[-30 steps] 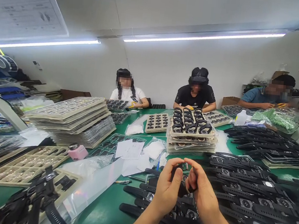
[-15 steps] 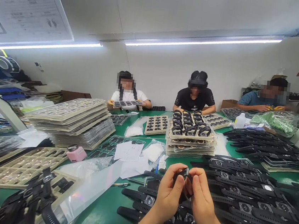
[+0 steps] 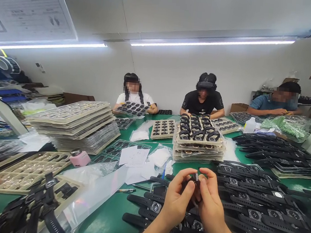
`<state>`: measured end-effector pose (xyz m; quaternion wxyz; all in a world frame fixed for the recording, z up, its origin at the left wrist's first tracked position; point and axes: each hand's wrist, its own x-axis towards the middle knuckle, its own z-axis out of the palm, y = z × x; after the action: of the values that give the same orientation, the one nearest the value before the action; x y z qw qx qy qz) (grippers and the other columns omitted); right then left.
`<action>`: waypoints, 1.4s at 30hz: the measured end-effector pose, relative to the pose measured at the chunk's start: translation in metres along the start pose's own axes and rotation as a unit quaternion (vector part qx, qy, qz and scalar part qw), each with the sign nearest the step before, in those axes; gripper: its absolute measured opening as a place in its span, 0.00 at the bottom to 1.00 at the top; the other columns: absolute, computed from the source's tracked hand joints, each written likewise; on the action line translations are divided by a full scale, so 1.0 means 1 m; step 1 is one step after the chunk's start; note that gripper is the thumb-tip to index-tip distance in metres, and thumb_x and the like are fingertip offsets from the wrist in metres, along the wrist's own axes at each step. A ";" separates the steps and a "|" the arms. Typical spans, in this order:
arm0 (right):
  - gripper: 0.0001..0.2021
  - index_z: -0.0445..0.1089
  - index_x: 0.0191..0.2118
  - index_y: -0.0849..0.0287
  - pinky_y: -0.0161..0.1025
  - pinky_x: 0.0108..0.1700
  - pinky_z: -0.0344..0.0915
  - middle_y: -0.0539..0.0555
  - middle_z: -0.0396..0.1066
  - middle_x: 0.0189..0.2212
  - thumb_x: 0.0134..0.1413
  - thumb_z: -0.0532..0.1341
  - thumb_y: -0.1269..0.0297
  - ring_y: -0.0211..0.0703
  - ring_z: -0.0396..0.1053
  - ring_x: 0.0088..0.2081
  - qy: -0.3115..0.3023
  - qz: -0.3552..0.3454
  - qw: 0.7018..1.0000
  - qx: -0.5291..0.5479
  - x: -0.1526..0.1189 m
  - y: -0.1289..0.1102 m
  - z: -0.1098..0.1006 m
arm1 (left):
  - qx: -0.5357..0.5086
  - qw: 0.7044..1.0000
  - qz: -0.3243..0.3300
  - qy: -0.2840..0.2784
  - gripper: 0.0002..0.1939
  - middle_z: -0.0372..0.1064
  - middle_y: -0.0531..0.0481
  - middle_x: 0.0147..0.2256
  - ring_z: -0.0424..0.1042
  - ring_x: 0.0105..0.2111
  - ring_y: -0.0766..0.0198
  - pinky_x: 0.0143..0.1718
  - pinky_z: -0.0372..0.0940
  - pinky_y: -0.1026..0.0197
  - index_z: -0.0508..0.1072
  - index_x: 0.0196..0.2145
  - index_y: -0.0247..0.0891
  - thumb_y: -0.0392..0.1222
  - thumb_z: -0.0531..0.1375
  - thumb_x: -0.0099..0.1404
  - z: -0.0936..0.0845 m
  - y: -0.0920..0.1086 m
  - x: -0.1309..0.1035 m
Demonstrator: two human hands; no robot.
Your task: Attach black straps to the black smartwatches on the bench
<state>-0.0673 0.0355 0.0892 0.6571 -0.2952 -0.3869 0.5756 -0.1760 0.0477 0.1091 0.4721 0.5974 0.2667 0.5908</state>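
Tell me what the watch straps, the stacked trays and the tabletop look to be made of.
Watch straps: probably rubber or silicone, matte black with only soft highlights, lying limp and flat. Stacked trays: thin moulded plastic, it seems, beige with regular formed pockets and a slight sheen. Tabletop: a smooth green mat or laminate, faintly reflecting the ceiling lights; which of the two cannot be told.

Bare forearms, left hand [image 3: 176, 202] and right hand [image 3: 210, 205], no sleeves, no gloves.
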 end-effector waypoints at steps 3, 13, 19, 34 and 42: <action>0.24 0.61 0.53 0.46 0.35 0.28 0.57 0.44 0.59 0.29 0.60 0.65 0.39 0.38 0.57 0.26 0.005 0.010 1.000 -0.005 0.002 -0.001 0.002 | 0.047 0.998 0.012 0.038 0.21 0.75 0.49 0.36 0.74 0.32 0.64 0.35 0.71 0.63 0.79 0.49 0.41 0.59 0.61 0.70 0.000 0.001 0.001; 0.24 0.64 0.36 0.52 0.34 0.27 0.54 0.44 0.57 0.25 0.55 0.68 0.37 0.37 0.53 0.25 0.010 0.007 1.000 0.005 0.001 -0.007 0.008 | 0.049 0.998 -0.029 0.021 0.25 0.81 0.45 0.36 0.76 0.30 0.61 0.32 0.72 0.62 0.82 0.45 0.38 0.63 0.65 0.65 0.001 0.004 0.005; 0.23 0.66 0.32 0.55 0.32 0.26 0.53 0.44 0.56 0.22 0.50 0.72 0.41 0.35 0.51 0.24 -0.001 0.047 0.996 0.078 0.002 -0.023 0.015 | 0.020 0.998 -0.056 0.018 0.29 0.77 0.49 0.27 0.73 0.23 0.64 0.25 0.70 0.63 0.81 0.46 0.36 0.66 0.63 0.65 0.001 0.006 0.006; 0.19 0.71 0.35 0.55 0.34 0.39 0.65 0.48 0.69 0.30 0.49 0.77 0.49 0.39 0.66 0.33 -0.076 0.075 0.989 0.106 0.008 -0.033 0.002 | 0.086 0.995 0.044 -0.003 0.22 0.84 0.43 0.44 0.81 0.43 0.55 0.48 0.73 0.59 0.83 0.47 0.40 0.59 0.66 0.66 -0.002 0.009 0.004; 0.17 0.74 0.38 0.51 0.31 0.40 0.65 0.47 0.70 0.32 0.49 0.77 0.51 0.37 0.66 0.35 -0.057 0.000 0.997 0.057 0.007 -0.020 0.004 | 0.087 0.995 0.041 0.013 0.17 0.84 0.44 0.43 0.80 0.41 0.56 0.47 0.71 0.60 0.85 0.45 0.42 0.53 0.69 0.63 -0.002 0.015 0.002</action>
<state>-0.0600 0.0392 0.1090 0.6499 -0.2243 -0.3904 0.6123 -0.1810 0.0436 0.1226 0.3897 0.6389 0.2989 0.5921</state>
